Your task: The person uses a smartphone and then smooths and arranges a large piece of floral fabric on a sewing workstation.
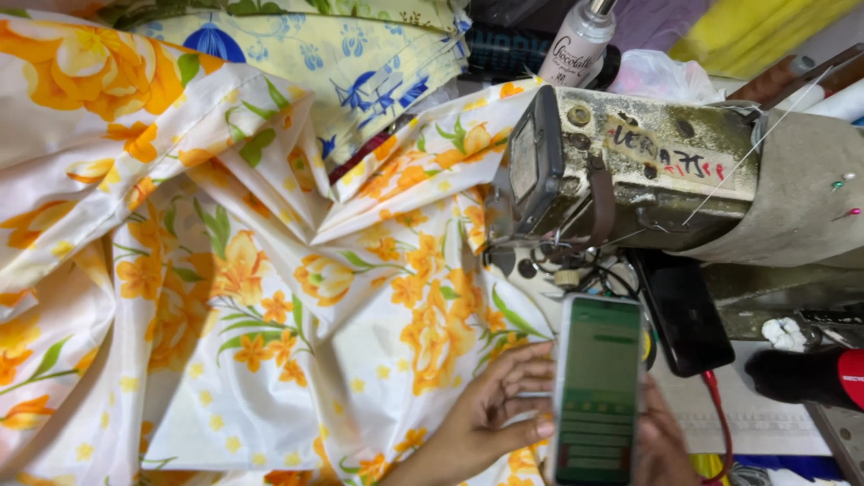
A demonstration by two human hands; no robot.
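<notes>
A white smartphone [597,387] with a green screen is upright in front of me, low in the view. My left hand [490,414] grips its left edge with the fingers curled around it. My right hand [661,441] supports the phone from the right, mostly hidden behind it. Both hands hover over white fabric with orange and yellow flowers [270,297], which spreads across the table to the left. The head of a worn grey sewing machine [648,175] stands just beyond the phone.
A second, dark phone [684,310] with a red cable lies on the machine bed. Blue-flowered yellow fabric [342,54] is piled at the back. A white spray bottle [580,40] stands behind the machine. A black and red object [810,376] lies at the right.
</notes>
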